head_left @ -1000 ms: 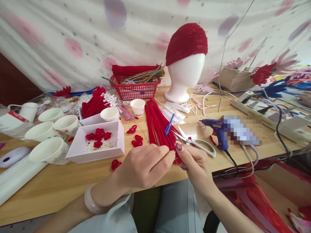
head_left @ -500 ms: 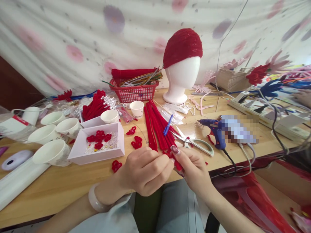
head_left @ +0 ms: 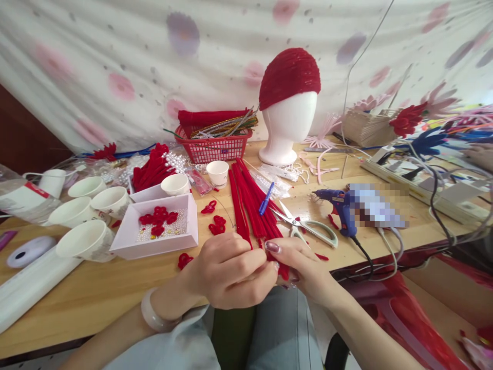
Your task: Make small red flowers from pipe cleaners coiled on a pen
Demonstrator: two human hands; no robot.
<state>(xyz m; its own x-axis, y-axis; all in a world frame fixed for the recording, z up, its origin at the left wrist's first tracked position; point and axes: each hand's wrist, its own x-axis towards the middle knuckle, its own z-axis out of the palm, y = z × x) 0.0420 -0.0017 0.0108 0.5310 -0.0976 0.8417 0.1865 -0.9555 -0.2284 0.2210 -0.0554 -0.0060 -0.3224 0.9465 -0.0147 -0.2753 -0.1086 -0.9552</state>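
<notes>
Red pipe cleaner (head_left: 283, 268), likely one, two hands' grip

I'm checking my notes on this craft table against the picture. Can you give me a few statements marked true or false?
1. Both hands, the left hand and the right hand, pinch a red pipe cleaner. True.
2. The scissors are in the right hand. False: they lie on the table.
3. The foam head wears a red cap. True.
4. The glue gun is red. False: it is blue.
5. The pink tray holds scissors. False: red pieces and beads.
</notes>
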